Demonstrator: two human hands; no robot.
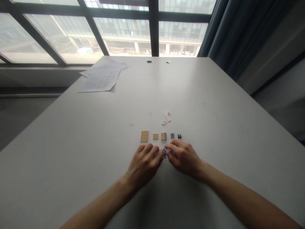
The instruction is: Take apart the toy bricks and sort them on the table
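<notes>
My left hand (145, 160) and my right hand (183, 156) meet on the white table (71, 143), fingers curled. Between their fingertips sits a small dark brick piece (164, 153), pinched from both sides. Just beyond the hands lies a row of small bricks: a tan plate (144, 136), a smaller tan plate (155, 136), a tan and grey piece (163, 136), a grey brick (172, 135) and a dark brick (179, 136). Further back lie white pieces (166, 115).
Printed paper sheets (102, 78) lie at the table's far left. Two round cable holes (149, 61) sit near the far edge, under a large window. A dark curtain (238, 35) hangs at the right.
</notes>
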